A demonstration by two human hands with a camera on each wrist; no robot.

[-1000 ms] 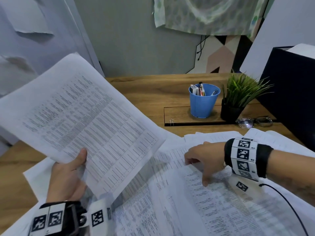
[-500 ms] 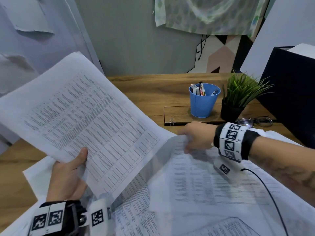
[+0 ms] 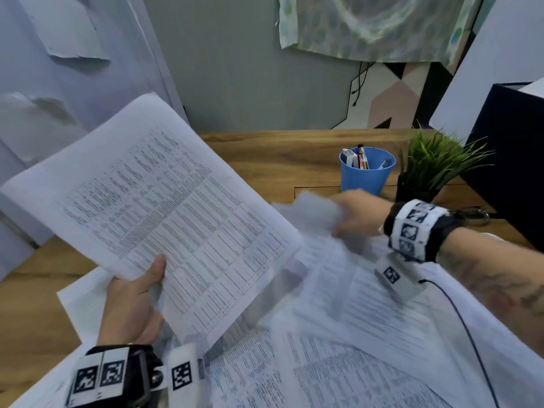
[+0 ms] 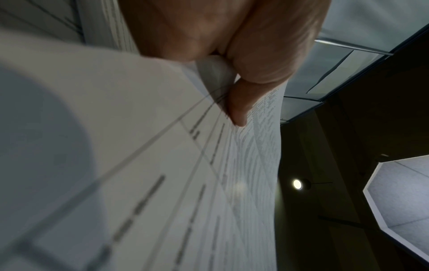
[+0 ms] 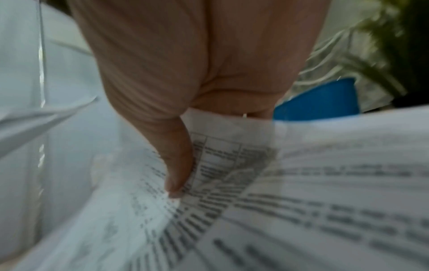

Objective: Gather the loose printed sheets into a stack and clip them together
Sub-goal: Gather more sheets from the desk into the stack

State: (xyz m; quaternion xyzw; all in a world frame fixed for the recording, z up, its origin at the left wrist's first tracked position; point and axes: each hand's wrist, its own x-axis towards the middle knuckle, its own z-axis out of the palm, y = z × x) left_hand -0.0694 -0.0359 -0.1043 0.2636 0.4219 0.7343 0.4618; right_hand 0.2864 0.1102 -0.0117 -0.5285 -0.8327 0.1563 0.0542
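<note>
— Both hands were busy, as we saw it. Our left hand (image 3: 132, 307) gripped a raised bundle of white printed sheets with dense tables (image 3: 164, 219) by its lower edge, thumb on top of the page, the bundle tilted up above the wooden table (image 3: 279, 160).

— And the right?

— Our right hand (image 3: 357, 213) pinched the blurred corner of one loose printed sheet (image 3: 312, 216), thumb pressed onto the print, lifted just beside the bundle's right edge. We saw that pinch clearly from the right wrist.

— Where were the remaining papers?

— More loose white printed sheets (image 3: 338, 363) lay spread and overlapping on the table under both forearms, near us.

— Anything else there?

— We noted a round blue plastic cup holding pens (image 3: 366, 175) behind the right hand, and a small green grass-like plant in a dark pot (image 3: 426, 169) just beside it. A pair of glasses (image 3: 474, 214) lay near the right wristband, partly hidden.
</note>
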